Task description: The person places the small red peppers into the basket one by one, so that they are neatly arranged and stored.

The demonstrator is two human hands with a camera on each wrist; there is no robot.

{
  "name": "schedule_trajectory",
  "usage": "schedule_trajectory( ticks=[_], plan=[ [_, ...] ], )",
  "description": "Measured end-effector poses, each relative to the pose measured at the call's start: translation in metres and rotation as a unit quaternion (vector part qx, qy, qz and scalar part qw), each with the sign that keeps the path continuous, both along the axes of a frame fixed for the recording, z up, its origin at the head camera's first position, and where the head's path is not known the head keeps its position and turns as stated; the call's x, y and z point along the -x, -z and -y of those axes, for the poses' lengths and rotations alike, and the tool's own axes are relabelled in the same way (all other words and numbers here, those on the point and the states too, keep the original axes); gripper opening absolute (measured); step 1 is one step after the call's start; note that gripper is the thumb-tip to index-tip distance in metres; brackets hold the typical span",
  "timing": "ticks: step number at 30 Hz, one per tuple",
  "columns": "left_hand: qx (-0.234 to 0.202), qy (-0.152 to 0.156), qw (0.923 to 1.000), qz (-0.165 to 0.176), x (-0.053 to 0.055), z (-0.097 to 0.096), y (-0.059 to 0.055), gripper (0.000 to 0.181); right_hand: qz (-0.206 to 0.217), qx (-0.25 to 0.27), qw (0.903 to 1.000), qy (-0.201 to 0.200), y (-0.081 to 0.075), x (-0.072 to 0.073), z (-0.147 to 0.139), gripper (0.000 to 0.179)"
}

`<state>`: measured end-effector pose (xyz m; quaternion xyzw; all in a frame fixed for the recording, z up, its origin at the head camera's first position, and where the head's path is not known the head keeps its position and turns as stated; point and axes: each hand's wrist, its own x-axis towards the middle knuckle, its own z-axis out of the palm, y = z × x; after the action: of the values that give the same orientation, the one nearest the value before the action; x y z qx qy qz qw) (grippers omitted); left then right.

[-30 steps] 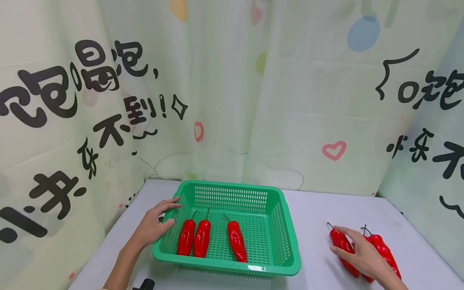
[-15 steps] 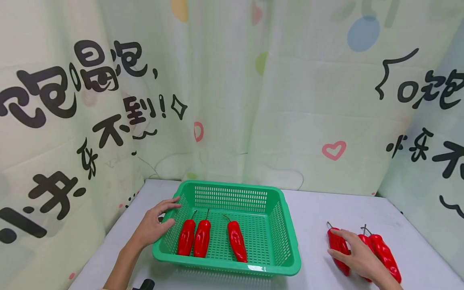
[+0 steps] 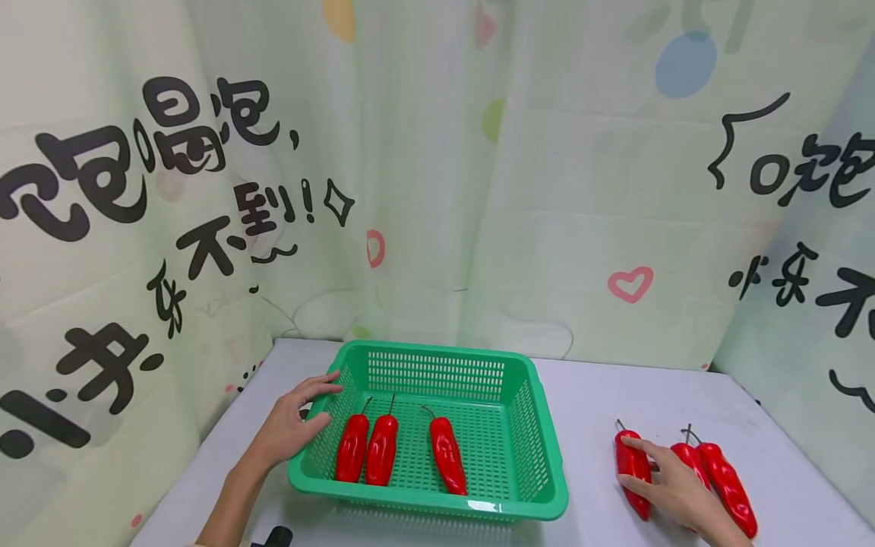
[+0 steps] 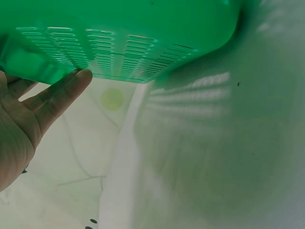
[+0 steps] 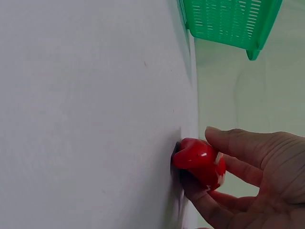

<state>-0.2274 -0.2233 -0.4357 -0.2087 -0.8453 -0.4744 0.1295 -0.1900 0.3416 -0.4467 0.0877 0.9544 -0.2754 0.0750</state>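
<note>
My left hand [image 3: 297, 422] rests at the left rim of a green plastic basket [image 3: 547, 497], its fingers fairly straight. In the left wrist view those fingers [image 4: 66, 95] reach along the basket's slotted outer wall. Three glossy red chili peppers lie inside the basket: two side by side at the left, and one chili pepper [image 3: 447, 456] near the middle. To the right of the basket, my right hand [image 3: 673, 486] pinches a red chili pepper [image 3: 632, 460] between thumb and fingers, close over the table. The right wrist view shows this pepper [image 5: 198, 160] end-on.
Two more red chili peppers lie together right of my right hand, the outer chili pepper [image 3: 728, 486] partly behind the wrist. They rest on a white table [image 3: 581, 410]. A pale printed curtain [image 3: 547, 228] hangs behind and at both sides.
The pepper at my right hand has shifted slightly left, away from the other two, and turned more upright in view. My right fingers have closed around it. My left hand and the basket stay put.
</note>
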Motion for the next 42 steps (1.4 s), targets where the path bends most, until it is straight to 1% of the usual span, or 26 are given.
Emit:
schedule_trajectory(
  ticks=[9,16,22,30,36,42],
  plan=[
    [0.002,0.004,1.0,-0.007,0.001,0.001,0.002,0.039,-0.003,-0.001,1.0,0.002,-0.001,-0.001,0.002,0.092],
    [0.002,0.007,0.9999,-0.012,0.002,0.002,0.002,0.038,-0.012,0.015,0.9998,0.006,-0.004,-0.001,0.004,0.093],
    [0.003,0.004,1.0,-0.007,0.001,0.001,0.001,0.038,-0.026,0.028,0.9993,0.004,-0.011,-0.001,0.007,0.093],
    [0.005,0.002,0.9999,-0.01,0.001,0.001,0.002,0.038,-0.046,0.023,0.9987,-0.001,-0.021,-0.002,0.013,0.096],
    [0.006,0.003,0.9999,-0.016,0.002,0.001,0.002,0.038,-0.059,0.028,0.9978,-0.009,-0.028,-0.004,0.02,0.094],
    [0.007,0.0,0.9999,-0.008,0.002,0.001,0.002,0.038,-0.066,0.036,0.9969,-0.019,-0.034,-0.007,0.026,0.092]
  ],
)
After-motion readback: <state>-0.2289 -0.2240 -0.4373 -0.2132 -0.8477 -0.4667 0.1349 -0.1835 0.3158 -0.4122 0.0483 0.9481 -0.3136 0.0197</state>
